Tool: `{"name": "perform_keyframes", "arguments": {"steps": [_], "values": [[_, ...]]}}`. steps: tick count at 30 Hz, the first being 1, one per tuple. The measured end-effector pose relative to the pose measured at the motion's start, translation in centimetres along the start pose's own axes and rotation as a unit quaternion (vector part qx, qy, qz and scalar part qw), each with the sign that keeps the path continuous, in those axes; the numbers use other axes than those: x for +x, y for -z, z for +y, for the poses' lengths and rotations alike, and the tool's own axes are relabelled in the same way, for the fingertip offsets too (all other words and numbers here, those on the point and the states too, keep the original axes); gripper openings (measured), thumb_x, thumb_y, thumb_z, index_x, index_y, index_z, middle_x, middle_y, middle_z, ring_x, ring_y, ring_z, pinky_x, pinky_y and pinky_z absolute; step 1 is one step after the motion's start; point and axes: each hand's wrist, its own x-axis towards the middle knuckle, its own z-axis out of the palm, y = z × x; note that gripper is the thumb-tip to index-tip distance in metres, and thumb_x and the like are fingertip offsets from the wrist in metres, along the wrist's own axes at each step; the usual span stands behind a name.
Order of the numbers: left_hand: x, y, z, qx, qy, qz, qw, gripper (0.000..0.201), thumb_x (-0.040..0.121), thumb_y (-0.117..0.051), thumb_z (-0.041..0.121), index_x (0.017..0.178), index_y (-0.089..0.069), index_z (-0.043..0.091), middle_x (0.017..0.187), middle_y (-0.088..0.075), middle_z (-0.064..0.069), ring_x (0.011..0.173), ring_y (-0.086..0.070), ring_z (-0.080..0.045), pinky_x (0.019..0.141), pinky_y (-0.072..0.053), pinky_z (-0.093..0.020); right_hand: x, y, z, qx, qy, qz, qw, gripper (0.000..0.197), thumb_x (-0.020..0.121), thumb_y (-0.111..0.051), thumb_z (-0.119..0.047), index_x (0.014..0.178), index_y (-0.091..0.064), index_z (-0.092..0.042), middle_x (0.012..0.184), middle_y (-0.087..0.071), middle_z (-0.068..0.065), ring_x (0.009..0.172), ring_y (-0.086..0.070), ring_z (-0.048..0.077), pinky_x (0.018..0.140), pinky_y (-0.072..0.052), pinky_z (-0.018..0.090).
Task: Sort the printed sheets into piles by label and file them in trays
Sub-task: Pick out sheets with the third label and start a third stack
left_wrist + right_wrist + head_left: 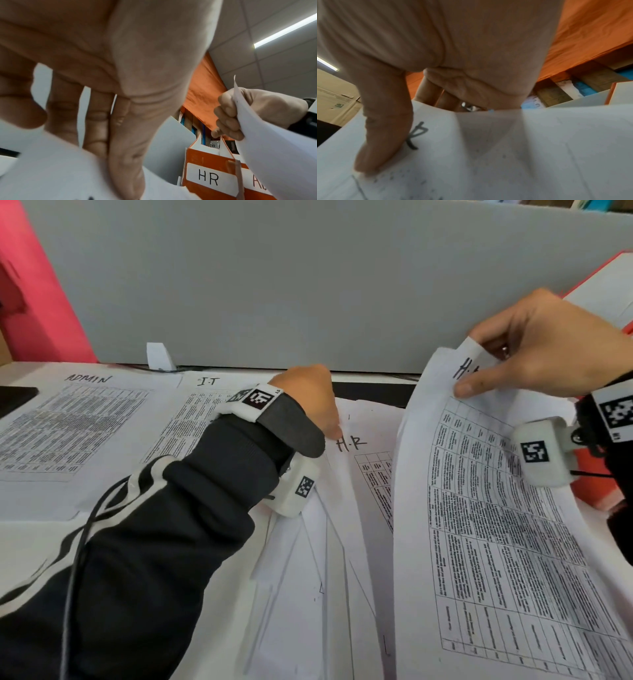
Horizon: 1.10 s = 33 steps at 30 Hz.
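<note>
- Here the right hand [534,347] pinches an H.R sheet [496,508] by its top edge, lifted and curling, probably bound for the orange HR tray [205,169].
- Left hand [308,398] lies with straight fingers [96,121] on the H.R pile [352,474] on the worktop, apparently steadying it.

head: above, looking down over worktop [41,529] | wrists: close under palms, facing up-forward | shared: lifted sheet [496,542], all views

— Item, desk, left to right?
— Printed paper sheet headed ADMIN [72,426], printed sheet headed I.T [191,419], fanned pile headed H.R [356,474].
— Behind?
— Grey upright partition panel [274,285]; orange card tray labelled HR [210,174] far right.
</note>
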Motion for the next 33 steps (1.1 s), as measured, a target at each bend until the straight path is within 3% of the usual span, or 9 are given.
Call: {"name": "perform_keyframes", "arguments": {"steps": [4, 10, 12, 14, 18, 22, 26, 30, 33], "values": [[-0.5, 0.5, 0.3, -0.005, -0.004, 0.017, 1.000, 0.033, 0.075, -0.086, 0.037, 0.098, -0.075, 0.015, 0.091, -0.074, -0.001, 0.086, -0.070, -0.024, 0.082, -0.060, -0.043, 0.5, -1.5, -0.9, -0.023, -0.006, -0.029, 0.999, 0.022, 0.076, -0.087, -0.004, 0.081, -0.079, -0.023, 0.067, -0.075, -0.016, 0.057, -0.064, -0.004, 0.062, -0.046, 0.006], [-1.8, 2.5, 1.6, -0.010, -0.015, 0.056, 0.998, 0.034, 0.070, -0.087, 0.041, 0.097, -0.074, 0.024, 0.086, -0.071, 0.001, 0.085, -0.067, -0.024, 0.078, -0.060, -0.040, 1.4, -3.8, -1.2, -0.055, -0.007, -0.061, 0.997, 0.020, 0.080, -0.087, -0.017, 0.097, -0.082, -0.027, 0.098, -0.081, -0.009, 0.096, -0.076, 0.012, 0.097, -0.057, 0.047], [-2.3, 3.3, 2.3, -0.075, -0.053, 0.060, 0.994, 0.023, 0.071, -0.086, 0.038, 0.089, -0.079, 0.026, 0.078, -0.072, 0.004, 0.069, -0.066, -0.012, 0.066, -0.057, -0.023, 1.7, -4.4, -1.2, -0.069, -0.012, -0.066, 0.995, 0.020, 0.082, -0.086, -0.019, 0.099, -0.082, -0.028, 0.101, -0.080, -0.012, 0.100, -0.074, 0.008, 0.100, -0.055, 0.044], [-3.4, 4.1, 3.2, -0.142, -0.101, 0.044, 0.984, 0.014, 0.079, -0.083, 0.036, 0.084, -0.081, 0.022, 0.066, -0.072, 0.005, 0.049, -0.061, -0.002, 0.048, -0.046, -0.012, 1.7, -4.3, -1.2, -0.077, -0.018, -0.074, 0.994, 0.014, 0.081, -0.087, -0.016, 0.091, -0.078, -0.021, 0.086, -0.079, -0.008, 0.081, -0.073, 0.007, 0.085, -0.057, 0.037], [-3.6, 4.5, 2.2, -0.093, -0.097, -0.026, 0.991, 0.042, 0.087, -0.064, 0.063, 0.083, -0.080, 0.024, 0.074, -0.076, 0.015, 0.071, -0.073, -0.005, 0.081, -0.058, -0.028, 0.8, -1.7, -0.9, -0.049, -0.026, -0.032, 0.998, 0.038, 0.073, -0.089, -0.002, 0.098, -0.062, -0.014, 0.077, -0.079, -0.004, 0.057, -0.067, 0.005, 0.059, -0.050, 0.016], [-3.4, 3.6, 1.2, 0.133, -0.025, -0.119, 0.984, 0.057, 0.068, -0.077, 0.071, 0.098, -0.074, 0.022, 0.088, -0.074, 0.003, 0.094, -0.070, -0.022, 0.095, -0.055, -0.042, -0.6, 1.2, -0.6, -0.013, -0.049, 0.001, 0.999, 0.040, 0.062, -0.087, -0.025, 0.099, -0.072, -0.028, 0.089, -0.081, -0.003, 0.079, -0.079, 0.019, 0.073, -0.063, 0.041], [-3.4, 1.8, 1.4, 0.178, -0.011, -0.164, 0.970, 0.062, 0.072, -0.084, 0.054, 0.117, -0.064, 0.016, 0.114, -0.067, -0.001, 0.107, -0.064, -0.025, 0.098, -0.053, -0.041, -1.0, 1.8, -0.7, -0.020, -0.041, 0.006, 0.999, 0.035, 0.068, -0.086, -0.019, 0.095, -0.078, -0.038, 0.086, -0.081, -0.010, 0.077, -0.078, 0.009, 0.076, -0.061, 0.028], [-2.2, 1.4, 0.8, 0.150, -0.001, -0.120, 0.981, 0.033, 0.075, -0.087, 0.031, 0.095, -0.067, 0.015, 0.091, -0.072, -0.002, 0.084, -0.068, -0.021, 0.077, -0.059, -0.035, -0.7, 0.7, -1.3, -0.042, -0.050, -0.015, 0.998, 0.028, 0.077, -0.087, -0.009, 0.095, -0.079, -0.029, 0.086, -0.081, -0.011, 0.078, -0.077, 0.007, 0.079, -0.060, 0.031], [-2.1, 2.1, 0.8, 0.101, 0.002, -0.090, 0.991, 0.028, 0.078, -0.084, 0.028, 0.099, -0.072, 0.013, 0.082, -0.071, -0.003, 0.089, -0.071, -0.024, 0.087, -0.059, -0.042, -0.6, 0.0, -1.9, -0.067, -0.053, -0.024, 0.996, 0.025, 0.079, -0.086, -0.012, 0.095, -0.079, -0.030, 0.084, -0.080, -0.016, 0.077, -0.076, 0.001, 0.079, -0.057, 0.023]]}}
